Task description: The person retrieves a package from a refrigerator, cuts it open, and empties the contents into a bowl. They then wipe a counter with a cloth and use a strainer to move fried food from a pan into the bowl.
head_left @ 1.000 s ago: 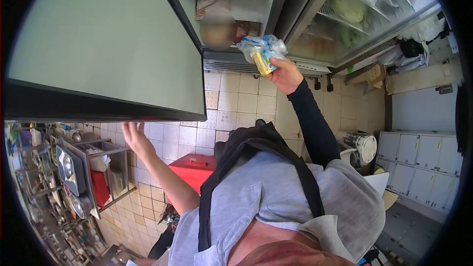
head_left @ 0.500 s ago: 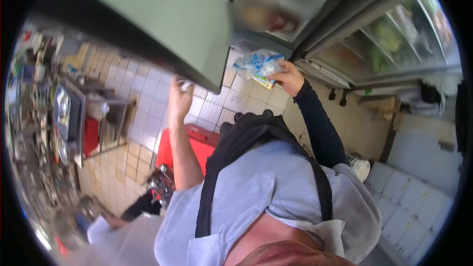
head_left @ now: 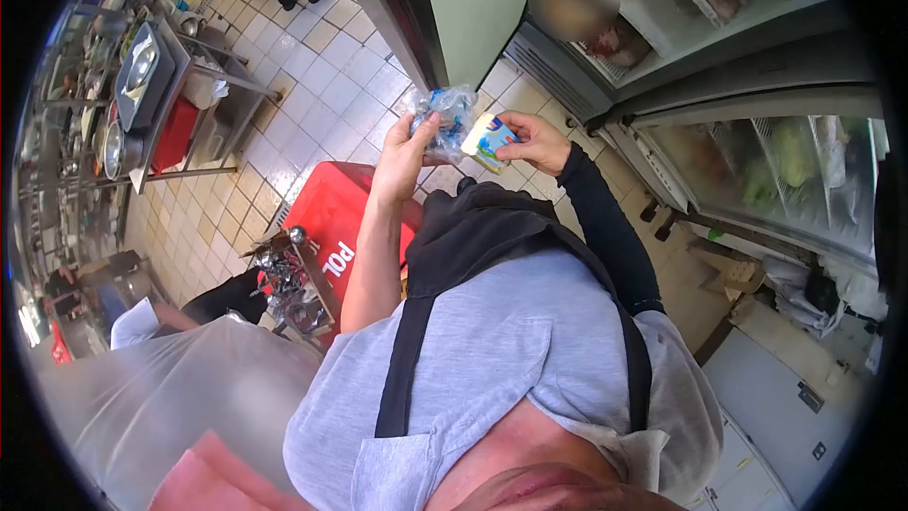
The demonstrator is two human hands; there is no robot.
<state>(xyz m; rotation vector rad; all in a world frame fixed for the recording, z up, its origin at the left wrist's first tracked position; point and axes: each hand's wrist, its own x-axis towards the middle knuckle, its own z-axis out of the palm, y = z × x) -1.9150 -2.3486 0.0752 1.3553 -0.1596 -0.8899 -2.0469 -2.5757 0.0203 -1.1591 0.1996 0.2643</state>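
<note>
My left hand (head_left: 407, 149) is closed on a crumpled clear plastic bag (head_left: 451, 115) with blue print. Between the fingers and thumb of my right hand (head_left: 539, 144) is a small yellow, white and blue packet (head_left: 489, 142). The packet sits right beside the bag, in front of my apron. Whether the two touch is hard to make out. Just beyond my hands stands an open, pale-faced fridge door (head_left: 478, 9).
The open fridge compartment (head_left: 681, 57) holds trays of food at upper right. Below it is a glass-fronted fridge (head_left: 757, 170). A red box (head_left: 331, 218) and a utensil holder (head_left: 293, 274) stand left. Other people are at left, near a metal worktable (head_left: 180, 76).
My left hand has moved from beside the fridge door's edge onto the plastic bag. My right hand has let go of the bag and keeps the packet. The door appears swung wider.
</note>
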